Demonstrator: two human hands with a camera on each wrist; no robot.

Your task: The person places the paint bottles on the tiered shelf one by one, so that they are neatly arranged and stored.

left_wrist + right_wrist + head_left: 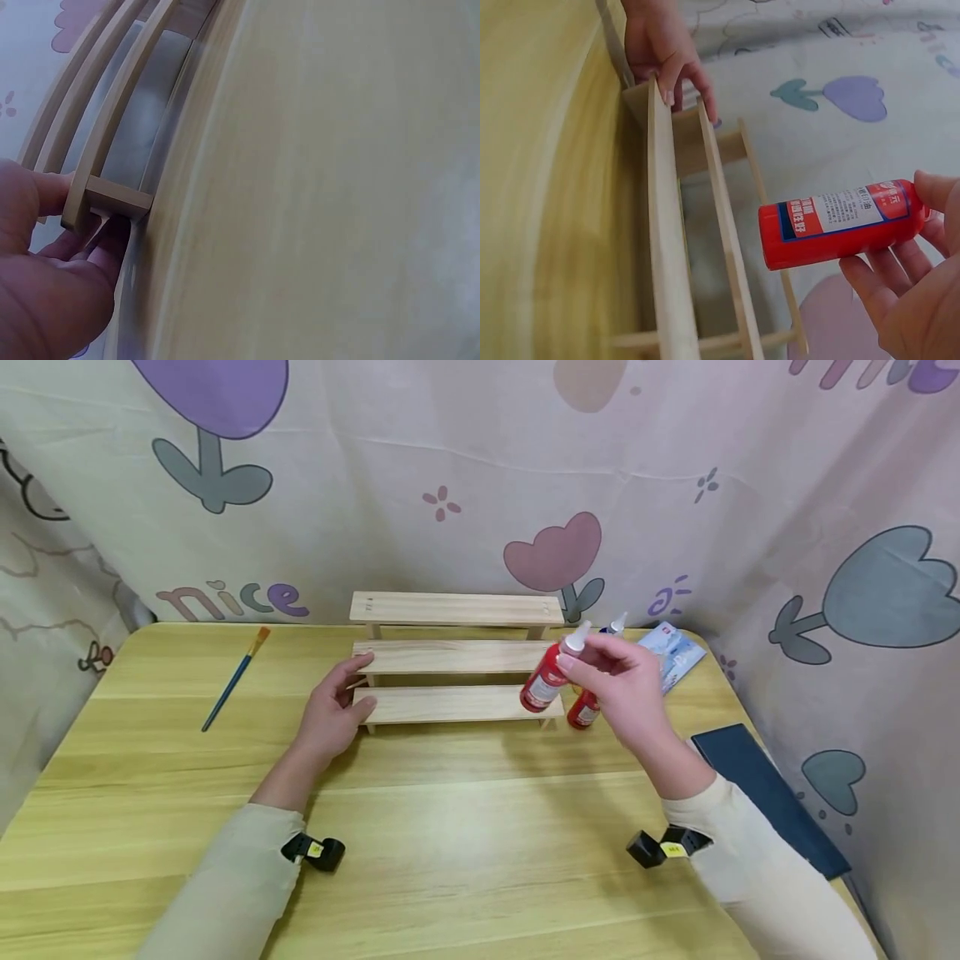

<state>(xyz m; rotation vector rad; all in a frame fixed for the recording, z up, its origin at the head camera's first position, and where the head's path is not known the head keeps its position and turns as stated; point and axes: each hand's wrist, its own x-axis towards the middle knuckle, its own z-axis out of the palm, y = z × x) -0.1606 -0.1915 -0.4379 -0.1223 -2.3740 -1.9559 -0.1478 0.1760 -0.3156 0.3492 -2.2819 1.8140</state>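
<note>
In pale sleeves: pinching a red bottle with the right hand near the shelf, gripping the shelf with the left hand. Probably light, slippery; best held by the neck.

Looked forward and down from the head over the yellow wood-patterned table. Peeked closer and tipped from each wrist, from opposite ends, along the pale three-step wooden shelf, shared by all.

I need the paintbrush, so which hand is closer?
Left. Your left hand grips the left end of the wooden rack, right of the paintbrush; your right hand holds a red bottle near the rack's right end.
</note>
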